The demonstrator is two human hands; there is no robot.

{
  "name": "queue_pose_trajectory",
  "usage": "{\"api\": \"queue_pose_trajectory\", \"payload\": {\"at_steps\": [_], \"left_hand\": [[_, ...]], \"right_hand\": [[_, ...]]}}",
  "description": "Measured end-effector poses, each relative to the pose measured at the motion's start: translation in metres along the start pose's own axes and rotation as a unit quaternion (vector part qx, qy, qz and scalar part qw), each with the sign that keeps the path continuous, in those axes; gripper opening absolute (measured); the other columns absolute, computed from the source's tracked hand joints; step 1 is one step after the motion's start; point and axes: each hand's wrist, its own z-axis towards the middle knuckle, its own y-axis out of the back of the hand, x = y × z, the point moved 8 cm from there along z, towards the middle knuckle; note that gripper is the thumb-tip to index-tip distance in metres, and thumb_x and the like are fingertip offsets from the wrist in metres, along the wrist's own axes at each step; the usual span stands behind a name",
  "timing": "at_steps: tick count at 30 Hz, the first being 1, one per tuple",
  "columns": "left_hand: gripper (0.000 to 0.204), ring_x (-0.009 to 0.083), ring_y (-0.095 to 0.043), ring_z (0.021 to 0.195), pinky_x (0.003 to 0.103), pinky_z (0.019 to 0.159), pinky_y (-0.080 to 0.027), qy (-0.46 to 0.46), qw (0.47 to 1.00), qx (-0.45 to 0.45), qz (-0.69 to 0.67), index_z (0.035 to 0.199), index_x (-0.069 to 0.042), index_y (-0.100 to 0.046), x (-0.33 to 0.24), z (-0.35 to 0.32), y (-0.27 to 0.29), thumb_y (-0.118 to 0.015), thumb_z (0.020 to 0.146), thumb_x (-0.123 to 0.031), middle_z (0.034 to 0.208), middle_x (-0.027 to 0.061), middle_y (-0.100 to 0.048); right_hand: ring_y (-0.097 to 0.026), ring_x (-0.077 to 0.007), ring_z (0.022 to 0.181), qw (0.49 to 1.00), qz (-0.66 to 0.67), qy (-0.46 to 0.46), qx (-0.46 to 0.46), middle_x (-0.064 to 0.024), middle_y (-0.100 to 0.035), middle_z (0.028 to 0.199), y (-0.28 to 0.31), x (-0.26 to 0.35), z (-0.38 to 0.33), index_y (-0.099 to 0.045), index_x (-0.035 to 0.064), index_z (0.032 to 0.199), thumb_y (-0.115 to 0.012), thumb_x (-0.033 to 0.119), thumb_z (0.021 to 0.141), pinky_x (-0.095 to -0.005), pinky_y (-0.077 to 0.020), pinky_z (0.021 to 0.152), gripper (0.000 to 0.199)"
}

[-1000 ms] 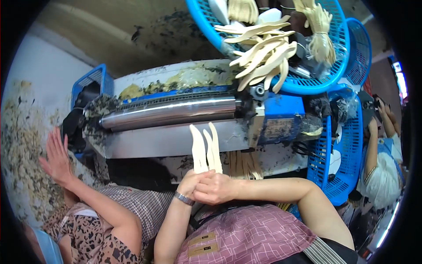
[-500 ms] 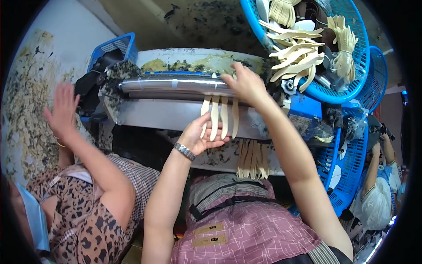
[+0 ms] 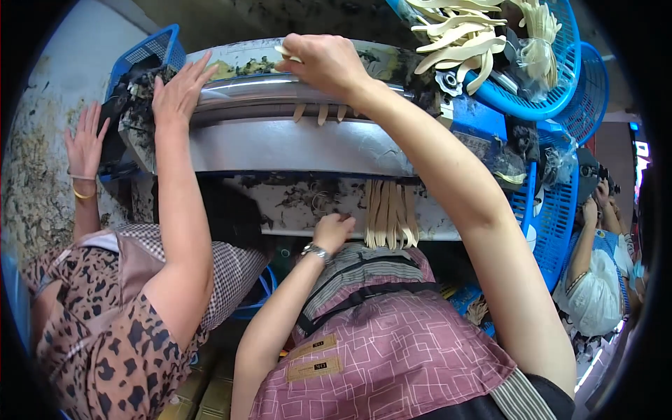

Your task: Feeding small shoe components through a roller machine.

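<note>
My right hand is above the far side of a shiny metal roller, its fingers closed on a cream curved strip whose end sticks out. Below the roller, the tips of several cream strips show over the metal plate. Close to my waist my left hand, with a watch on its wrist, has its fingers curled in. Whatever it may hold is hidden. Just right of it, a row of cream strips hangs from the machine's front edge.
A co-worker's hand rests at the roller's left end; the other hand is beside dark pieces. A blue basket with cream strips and tied bundles stands at far right. Another blue basket is below. A smaller blue basket sits far left.
The strips have been drawn into the roller, leaving only tips in front. My left hand has dropped toward my waist and curled. My right hand moved left and farther over the roller. The co-worker's hand reached the roller.
</note>
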Motion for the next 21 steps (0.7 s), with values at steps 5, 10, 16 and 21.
{"api": "queue_pose_trajectory", "payload": {"at_steps": [5,10,16,21], "left_hand": [[0.052,0.0317,-0.056,0.087,0.044,0.072,-0.045,-0.123,0.946,-0.174,0.244,0.111,-0.011,-0.048,-0.025,0.029,-0.036,-0.053,0.07,-0.042,0.101,0.0149,-0.055],[0.053,0.0337,-0.051,0.092,0.044,0.068,-0.046,-0.193,0.89,-0.151,0.385,0.117,-0.01,-0.038,-0.027,0.036,-0.054,-0.056,0.069,-0.022,0.114,0.0176,-0.042],[0.047,0.0333,-0.052,0.089,0.042,0.071,-0.046,-0.27,0.876,-0.152,0.37,0.116,-0.009,-0.04,-0.039,0.018,-0.049,-0.053,0.071,-0.013,0.104,0.0186,-0.049],[0.046,0.0345,-0.051,0.089,0.042,0.075,-0.045,-0.227,0.884,-0.13,0.388,0.117,-0.008,-0.039,-0.027,0.018,-0.048,-0.052,0.074,-0.017,0.103,0.0189,-0.049]], "right_hand": [[-0.057,-0.0235,0.061,0.964,-0.039,0.178,-0.193,-0.0056,-0.058,0.069,0.053,0.055,-0.029,-0.051,0.0087,0.072,-0.063,0.024,0.073,-0.0313,-0.0455,0.05,0.019],[-0.054,-0.0059,0.058,0.947,0.199,0.023,-0.252,-0.0014,-0.062,0.074,0.137,0.02,-0.032,-0.06,0.0045,0.081,-0.056,0.019,0.082,-0.021,-0.0418,0.048,0.015],[-0.043,-0.0278,0.109,0.867,0.039,-0.258,-0.425,-0.0191,-0.049,0.113,0.275,-0.117,-0.054,-0.052,0.0003,0.108,-0.059,0.033,0.077,-0.0357,-0.0328,0.091,0.046],[-0.052,-0.0158,0.081,0.906,0.158,-0.265,-0.289,-0.0082,-0.059,0.088,0.259,-0.207,-0.042,-0.058,-0.0017,0.093,-0.057,0.044,0.077,-0.0264,-0.0397,0.074,0.048]]}}
